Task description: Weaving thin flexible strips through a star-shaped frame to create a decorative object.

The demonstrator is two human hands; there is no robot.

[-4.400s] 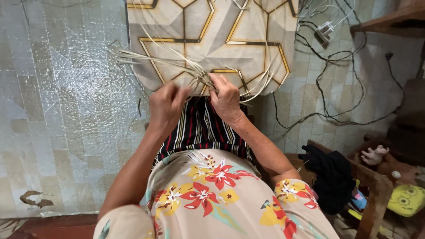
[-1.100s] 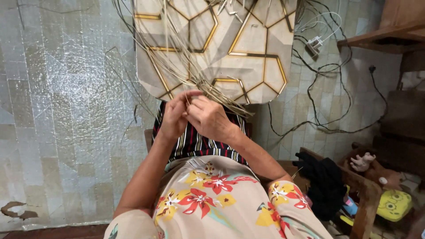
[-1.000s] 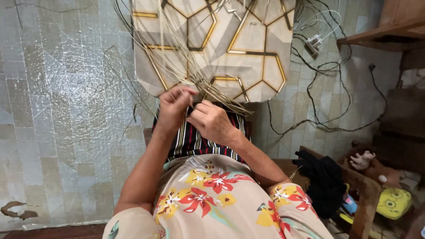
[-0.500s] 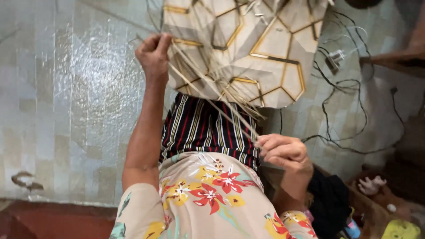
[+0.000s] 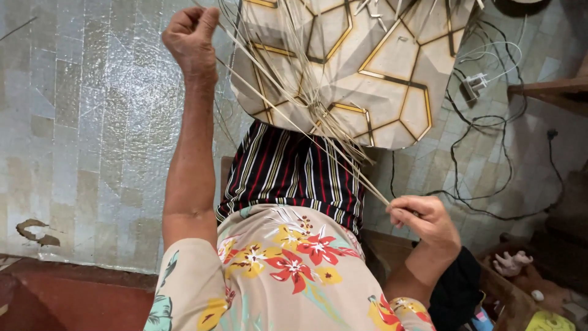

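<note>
Right hand (image 5: 422,220) low at four o'clock, pinching one thin straw strand (image 5: 306,132); that strand runs taut up to the left hand (image 5: 191,34), clenched around it at eleven o'clock. One geometric-patterned panel (image 5: 392,67) beyond at twelve.

Your pale straw strips (image 5: 294,104); beige panel (image 5: 367,67), gold lines; black-red-white striped cloth (image 5: 288,178); floral dress (image 5: 275,270).

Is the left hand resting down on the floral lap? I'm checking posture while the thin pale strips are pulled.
No: the left hand is raised high, fist closed on thin pale strips.
</note>
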